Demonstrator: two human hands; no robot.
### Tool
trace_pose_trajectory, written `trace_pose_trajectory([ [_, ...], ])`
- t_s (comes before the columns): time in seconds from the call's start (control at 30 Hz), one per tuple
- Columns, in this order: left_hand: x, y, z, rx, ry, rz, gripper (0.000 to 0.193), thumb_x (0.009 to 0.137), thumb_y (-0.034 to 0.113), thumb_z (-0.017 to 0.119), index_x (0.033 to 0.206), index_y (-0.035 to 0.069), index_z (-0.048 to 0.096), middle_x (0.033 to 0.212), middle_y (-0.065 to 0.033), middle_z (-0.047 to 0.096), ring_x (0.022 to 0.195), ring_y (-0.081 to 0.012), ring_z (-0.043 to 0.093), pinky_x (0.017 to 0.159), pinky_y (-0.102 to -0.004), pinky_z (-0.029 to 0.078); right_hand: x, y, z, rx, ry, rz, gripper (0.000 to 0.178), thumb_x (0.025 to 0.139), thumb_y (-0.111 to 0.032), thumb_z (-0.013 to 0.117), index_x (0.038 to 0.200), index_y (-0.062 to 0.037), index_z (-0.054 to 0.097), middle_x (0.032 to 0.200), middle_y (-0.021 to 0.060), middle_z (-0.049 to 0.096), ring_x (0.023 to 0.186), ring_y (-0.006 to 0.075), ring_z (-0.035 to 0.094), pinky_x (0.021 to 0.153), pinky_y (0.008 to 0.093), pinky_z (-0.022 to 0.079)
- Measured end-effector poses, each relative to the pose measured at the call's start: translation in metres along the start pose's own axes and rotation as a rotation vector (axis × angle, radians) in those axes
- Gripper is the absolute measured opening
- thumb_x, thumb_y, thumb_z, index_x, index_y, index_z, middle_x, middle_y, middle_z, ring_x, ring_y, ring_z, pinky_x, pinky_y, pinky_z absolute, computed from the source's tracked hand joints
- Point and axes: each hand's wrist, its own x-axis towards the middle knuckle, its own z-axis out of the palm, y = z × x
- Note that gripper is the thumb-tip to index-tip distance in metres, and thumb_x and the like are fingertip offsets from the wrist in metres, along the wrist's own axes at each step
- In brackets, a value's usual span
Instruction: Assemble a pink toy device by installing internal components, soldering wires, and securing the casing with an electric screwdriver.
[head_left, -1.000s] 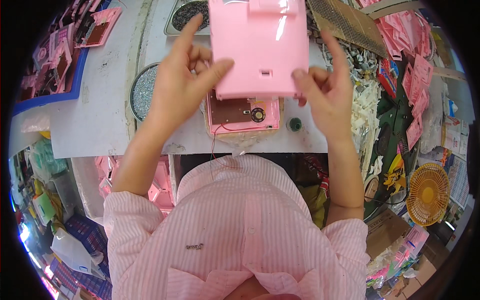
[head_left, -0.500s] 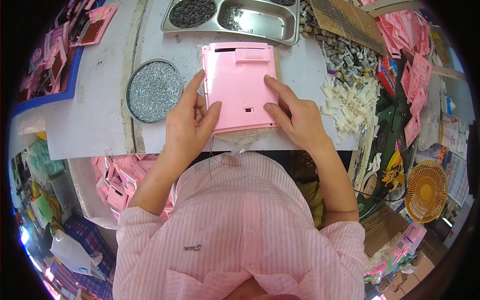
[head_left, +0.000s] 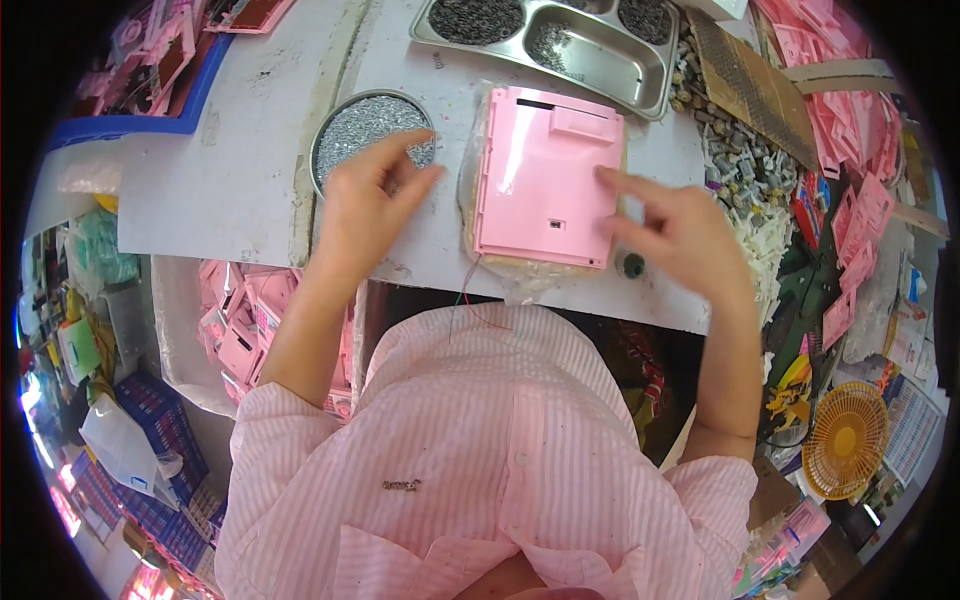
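Observation:
A pink plastic casing [head_left: 545,190] lies flat on a padded pad wrapped in clear plastic, with thin wires hanging from its near left corner. To its left stands a round metal tin [head_left: 317,150] full of small silvery screws [head_left: 365,130]. My left hand [head_left: 370,210] hovers over the tin's near right side, thumb and forefinger apart, with nothing visible in it. Beside the casing's right edge is my right hand [head_left: 675,230], fingers spread; the fingertips overlap that edge, and whether they touch it I cannot tell.
A metal compartment tray [head_left: 640,88] with dark springs lies at the back. To the right are piles of small metal parts [head_left: 740,150] and white plastic pieces [head_left: 765,245]. A blue-rimmed tray [head_left: 195,110] of pink parts sits far left; pink casings [head_left: 245,340] fill a bag below the table.
My left hand has left the casing's left side and is over the screw tin. My right hand has loosened from the right edge. The whole view has shifted, moving the table things rightward.

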Motion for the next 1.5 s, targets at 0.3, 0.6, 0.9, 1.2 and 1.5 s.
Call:
trace_pose_trajectory([
  [0.3, 0.024, -0.030, -0.011, 0.436, 0.006, 0.271, 0.011, 0.084, 0.014, 0.073, 0.091, 0.007, 0.068, 0.090, -0.0070, 0.064, 0.089, -0.0301, 0.061, 0.080, -0.0430, 0.045, 0.141, 0.024, -0.116, 1.363, 1.068, -0.348, 0.041, 0.094, -0.013, 0.070, 0.130, 0.0015, 0.056, 0.104, 0.0077, 0.068, 0.090, 0.0173, 0.067, 0.081, 0.0296, 0.053],
  [0.6, 0.033, -0.036, -0.016, 0.476, 0.124, 0.260, 0.012, 0.091, 0.016, 0.065, 0.085, 0.006, 0.063, 0.084, -0.0081, 0.062, 0.086, -0.0302, 0.061, 0.078, -0.0437, 0.043, 0.081, -0.004, -0.084, 1.069, 0.618, -0.440, 0.034, 0.099, -0.011, 0.060, 0.128, 0.0025, 0.051, 0.096, 0.0128, 0.061, 0.091, 0.0223, 0.061, 0.093, 0.0480, 0.053],
  [0.9, 0.011, 0.012, -0.005, 0.031, -0.026, 0.410, 0.006, 0.085, 0.006, 0.073, 0.088, 0.004, 0.069, 0.085, -0.0099, 0.068, 0.082, -0.0310, 0.066, 0.074, -0.0396, 0.051, 0.023, -0.047, -0.009, 1.363, 0.673, -0.534, 0.030, 0.092, -0.010, 0.066, 0.116, 0.0047, 0.055, 0.075, 0.0093, 0.060, 0.063, 0.0190, 0.061, 0.073, 0.0429, 0.058],
  [1.2, -0.007, 0.063, 0.034, -0.292, -0.091, 0.471, 0.011, 0.080, 0.006, 0.077, 0.090, 0.007, 0.071, 0.087, -0.0035, 0.073, 0.079, -0.0192, 0.069, 0.068, -0.0318, 0.046, -0.012, -0.077, -0.015, 1.371, 0.496, -0.622, 0.027, 0.099, -0.026, 0.063, 0.121, -0.0146, 0.050, 0.069, -0.0009, 0.049, 0.060, 0.0137, 0.047, 0.072, 0.0355, 0.047],
  [1.5, -0.003, 0.067, 0.031, -0.143, -0.163, 0.533, 0.013, 0.077, 0.011, 0.078, 0.084, 0.010, 0.067, 0.080, -0.0010, 0.067, 0.071, -0.0195, 0.064, 0.070, -0.0352, 0.045, -0.009, -0.084, -0.007, 1.366, 0.529, -0.530, 0.028, 0.098, -0.030, 0.067, 0.112, -0.0148, 0.048, 0.067, -0.0010, 0.049, 0.055, 0.0128, 0.047, 0.065, 0.0347, 0.048],
])
